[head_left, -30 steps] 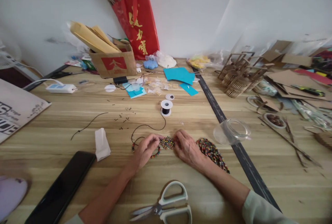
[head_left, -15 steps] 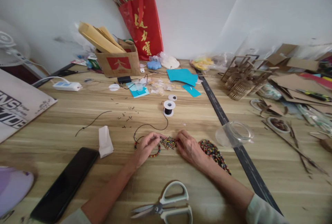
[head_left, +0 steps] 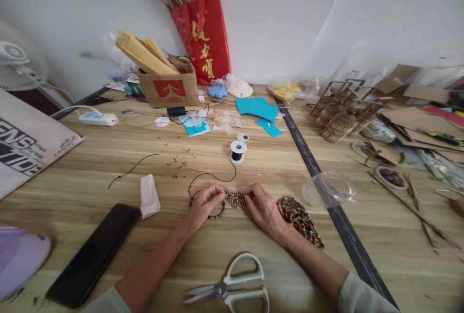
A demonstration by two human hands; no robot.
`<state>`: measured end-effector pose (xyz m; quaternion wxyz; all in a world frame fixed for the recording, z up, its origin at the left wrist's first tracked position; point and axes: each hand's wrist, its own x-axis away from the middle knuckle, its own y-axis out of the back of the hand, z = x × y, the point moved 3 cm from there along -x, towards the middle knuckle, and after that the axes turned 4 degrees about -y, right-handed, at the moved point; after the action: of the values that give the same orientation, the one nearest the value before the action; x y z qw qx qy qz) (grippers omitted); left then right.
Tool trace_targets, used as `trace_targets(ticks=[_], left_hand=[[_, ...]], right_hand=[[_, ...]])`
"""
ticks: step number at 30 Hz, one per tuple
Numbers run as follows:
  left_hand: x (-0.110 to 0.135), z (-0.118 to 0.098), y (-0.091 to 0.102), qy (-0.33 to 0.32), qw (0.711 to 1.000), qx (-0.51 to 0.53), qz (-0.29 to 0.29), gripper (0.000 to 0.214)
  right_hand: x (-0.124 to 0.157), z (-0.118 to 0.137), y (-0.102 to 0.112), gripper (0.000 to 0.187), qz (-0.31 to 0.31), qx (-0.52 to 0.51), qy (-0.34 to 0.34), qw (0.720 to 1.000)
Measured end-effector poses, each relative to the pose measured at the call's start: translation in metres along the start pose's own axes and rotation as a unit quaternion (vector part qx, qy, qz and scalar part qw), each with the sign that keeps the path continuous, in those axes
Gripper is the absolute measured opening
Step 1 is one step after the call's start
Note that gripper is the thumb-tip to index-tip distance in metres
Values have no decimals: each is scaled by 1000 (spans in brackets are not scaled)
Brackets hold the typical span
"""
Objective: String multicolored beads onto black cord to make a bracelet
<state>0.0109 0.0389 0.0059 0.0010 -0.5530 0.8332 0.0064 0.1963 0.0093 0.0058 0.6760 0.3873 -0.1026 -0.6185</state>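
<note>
On the near side of the white spool (head_left: 238,152), on the wooden tabletop (head_left: 275,264): a small patch of multicoloured beadwork (head_left: 236,200), held between both hands. Left hand (head_left: 207,203), nearer side of spool and left of it: thumb and fingers narrowed to a pinch at the beadwork's left edge. Right hand (head_left: 265,210), nearer side and right of spool: fingers bent, tips narrowed on the right edge; exact finger contact partly hidden.

Black cord (head_left: 230,180) leaves the spool and curves toward the left hand. A beaded strand (head_left: 217,216) curves out beneath that hand, nearer than the spool. Pile of beads (head_left: 299,221): nearer and right of spool, just beside the right wrist.

Scissors (head_left: 222,290), blades parted, lie well to the near side of the spool. White folded paper (head_left: 150,197) and black phone (head_left: 94,255): nearer and left of spool. Clear plastic container (head_left: 329,189): right of spool. White disc (head_left: 242,137): just behind spool. Blue sheets (head_left: 256,109): farther back, slightly right. Cardboard box (head_left: 145,83) and red bag (head_left: 217,27): well behind spool, to its left.
</note>
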Motion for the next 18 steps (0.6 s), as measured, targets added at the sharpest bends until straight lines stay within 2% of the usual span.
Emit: trace_targets(ticks=[4,11,18], left_hand=[[0,0,0,1,1000,-6,-6,20],[0,1,-1,-4,1000,-16,0,18],[6,-5,-9,-121,983,-138,15,12]], right_hand=[[3,8,-4,8,-6,-35,23,999],[3,9,-3,6,-40,-59,41,997],[4,10,-4,10,-9,-74,76,994]])
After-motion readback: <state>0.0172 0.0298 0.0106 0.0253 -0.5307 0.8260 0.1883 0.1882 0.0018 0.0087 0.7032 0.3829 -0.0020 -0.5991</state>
